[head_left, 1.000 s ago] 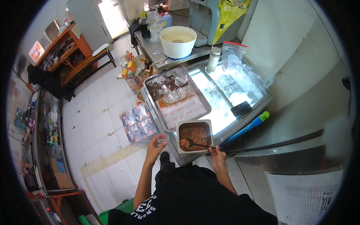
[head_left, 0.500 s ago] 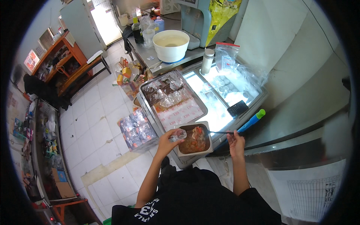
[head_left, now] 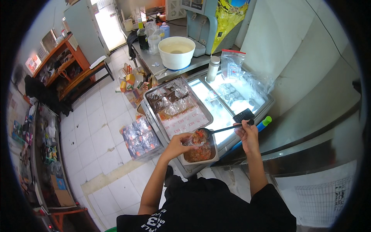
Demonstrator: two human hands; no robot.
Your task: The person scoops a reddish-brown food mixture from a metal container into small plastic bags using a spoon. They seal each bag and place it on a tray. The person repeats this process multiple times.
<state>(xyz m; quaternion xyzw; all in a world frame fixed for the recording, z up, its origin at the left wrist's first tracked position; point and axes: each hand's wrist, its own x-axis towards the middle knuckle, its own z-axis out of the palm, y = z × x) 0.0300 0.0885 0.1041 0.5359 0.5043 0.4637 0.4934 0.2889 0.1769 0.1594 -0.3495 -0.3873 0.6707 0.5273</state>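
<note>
A square steel pan [head_left: 215, 157] holds a chunky orange-red relish, at the near corner of the glass-topped freezer. My left hand [head_left: 177, 147] is closed round a small clear plastic bag [head_left: 190, 142], its mouth held open over the pan's left side. My right hand [head_left: 248, 136] grips the end of a black ladle [head_left: 226, 128], whose handle slants down to the left. The ladle's bowl, heaped with the relish, is tipped at the mouth of the bag. The bag's lower part is partly hidden by my fingers and the food.
Behind the pan lies a steel tray [head_left: 210, 116] of filled clear bags. A black slotted utensil [head_left: 244, 115] and a white-capped jar [head_left: 213, 69] rest on the freezer glass [head_left: 222, 116]. A white tub [head_left: 176, 56] stands on the steel counter. Wrapped packs [head_left: 141, 137] sit at the left.
My right hand has raised the ladle out of the pan and brought its loaded bowl left to the bag. My left hand has moved slightly right, keeping hold of the bag.
</note>
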